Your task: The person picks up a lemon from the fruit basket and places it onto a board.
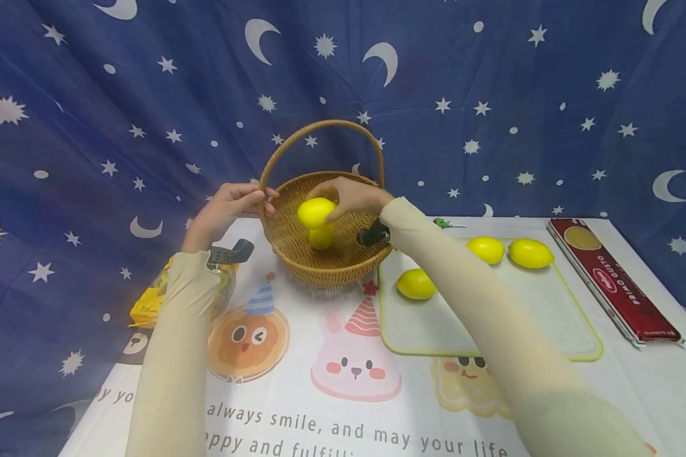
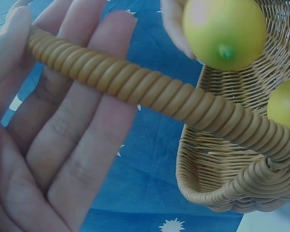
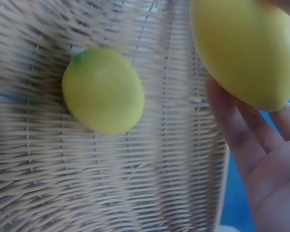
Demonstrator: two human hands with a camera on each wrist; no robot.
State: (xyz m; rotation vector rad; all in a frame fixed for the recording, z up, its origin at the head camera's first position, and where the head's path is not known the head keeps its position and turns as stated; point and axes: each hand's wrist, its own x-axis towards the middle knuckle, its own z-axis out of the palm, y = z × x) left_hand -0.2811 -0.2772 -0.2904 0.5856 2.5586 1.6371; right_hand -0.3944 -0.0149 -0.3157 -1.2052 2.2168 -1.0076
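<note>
A wicker basket (image 1: 343, 270) with an arched handle (image 1: 320, 124) stands near the back of the table. My left hand (image 1: 228, 206) holds the left side of the handle, the thumb on one side and the fingers behind it in the left wrist view. Over the basket's inside, my right hand (image 1: 351, 193) grips a yellow lemon (image 1: 316, 212) between thumb and fingers. A second lemon (image 3: 104, 92) lies on the basket's woven bottom, partly covered in the head view by the held one. Green shows at the tip of the held lemon (image 2: 226, 34) in the left wrist view.
Right of the basket, a pale board (image 1: 434, 330) with a yellow-green edge carries three lemons (image 1: 416, 284), partly behind my right arm. A red packet (image 1: 617, 279) lies beyond it. Near my left forearm is a yellow bag (image 1: 151, 304). A starry blue curtain (image 1: 463, 63) hangs behind.
</note>
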